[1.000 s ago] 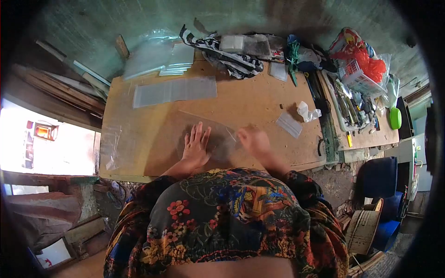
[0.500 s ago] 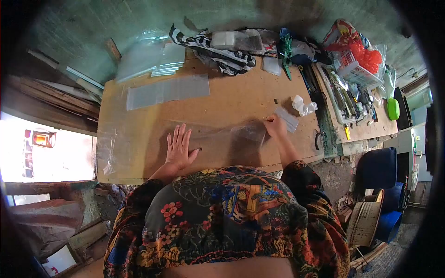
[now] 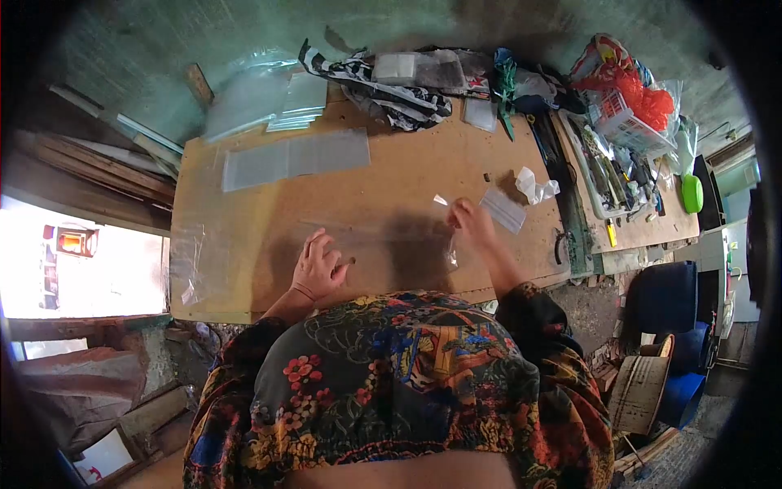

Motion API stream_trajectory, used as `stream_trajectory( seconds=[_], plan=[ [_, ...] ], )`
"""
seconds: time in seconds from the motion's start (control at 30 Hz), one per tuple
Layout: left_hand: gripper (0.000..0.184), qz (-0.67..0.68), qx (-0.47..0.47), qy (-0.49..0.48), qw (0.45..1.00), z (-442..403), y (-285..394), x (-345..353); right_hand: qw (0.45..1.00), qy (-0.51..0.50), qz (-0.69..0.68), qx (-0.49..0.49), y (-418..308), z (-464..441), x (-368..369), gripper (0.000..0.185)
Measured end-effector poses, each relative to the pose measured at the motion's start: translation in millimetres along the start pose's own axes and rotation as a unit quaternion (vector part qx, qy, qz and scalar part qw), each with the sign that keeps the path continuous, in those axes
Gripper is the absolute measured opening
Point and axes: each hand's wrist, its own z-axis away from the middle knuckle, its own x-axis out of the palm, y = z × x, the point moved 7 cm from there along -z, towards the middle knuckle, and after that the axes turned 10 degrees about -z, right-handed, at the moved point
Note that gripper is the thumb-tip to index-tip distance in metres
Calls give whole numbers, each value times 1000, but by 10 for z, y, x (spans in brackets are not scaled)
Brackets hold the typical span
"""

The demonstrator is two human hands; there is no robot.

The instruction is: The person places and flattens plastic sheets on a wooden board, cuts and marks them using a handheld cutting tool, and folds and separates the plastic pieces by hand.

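A clear plastic sheet [image 3: 379,234] lies across the board in front of me, hard to make out against the wood. At its left end is my left hand [image 3: 316,267], palm down, fingers bent and somewhat apart, with nothing visible in them. My right hand [image 3: 469,218] is closed in a pinch at the sheet's right end, where crumpled, shiny film shows just below the fingers. Just right of that hand lies a small stack of clear plastic pieces [image 3: 503,210].
A long clear plastic strip [image 3: 297,159] lies farther back on the wooden board [image 3: 423,163]. Stacked clear sheets [image 3: 298,102] are at back left, a black-and-white cloth [image 3: 383,102] at the back. Crumpled white paper [image 3: 536,187] and a tool tray [image 3: 607,175] sit at right.
My left hand's fingers, flat and spread before, have bent and drawn in. My right hand has shifted slightly left, and the film's right end has moved with it.
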Motion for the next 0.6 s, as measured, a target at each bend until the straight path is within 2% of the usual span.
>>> stream_trajectory(
  seconds=[0.03, 0.07, 0.1, 0.13, 0.17, 0.2, 0.23, 0.27, 0.3, 0.33, 0.37, 0.4, 0.47, 0.53, 0.6],
  plan=[
    [44, -14, -11, -16, 1000, -22, 8, -27, 1000, 0, 0, 1, -13, -83, -41, 16],
    [48, -29, -20, -32, 999, -50, 19, -56, 973, -4, -169, 156, 184, -137, -44, 19],
    [48, -30, -18, -31, 999, -88, 61, -110, 895, -8, -329, 301, 342, -105, 27, 23],
    [55, -67, -58, -90, 992, -110, 45, -93, 895, -7, -330, 300, 347, -143, 25, 23],
    [63, -103, -99, -148, 979, -110, -4, -51, 906, 55, -282, 311, 409, -174, -52, 18],
    [63, -104, -99, -147, 979, -106, -31, -20, 911, 117, -231, 321, 472, -175, -130, 14],
    [66, -86, -97, -175, 976, -66, -71, 73, 910, 117, -232, 322, 539, -174, -107, 14],
    [69, -67, -95, -202, 972, -28, -93, 149, 952, 169, -90, 239, 514, -212, -236, 15],
    [69, -66, -95, -204, 972, -28, -88, 136, 963, 216, 56, 149, 410, -221, -334, 16],
    [70, -69, -108, -215, 968, -36, -96, 126, 963, 215, 57, 150, 217, -185, -328, 16],
    [71, -71, -120, -226, 964, -40, -111, 126, 949, 288, 127, 5, -225, -106, -364, 19],
    [71, -70, -119, -226, 964, -40, -127, 130, 905, 352, 193, -139, -636, 44, -307, 22],
    [72, -92, -107, -235, 962, -3, -175, 136, 956, 121, 208, -168, -717, 101, 208, 35],
    [72, -95, -100, -236, 962, -13, -200, 77, 930, -56, 314, -181, -872, 231, 713, 45],
    [74, -124, -126, -255, 951, 36, -309, 63, 931, -23, 324, -168, -649, 284, 841, 46]
  ],
)
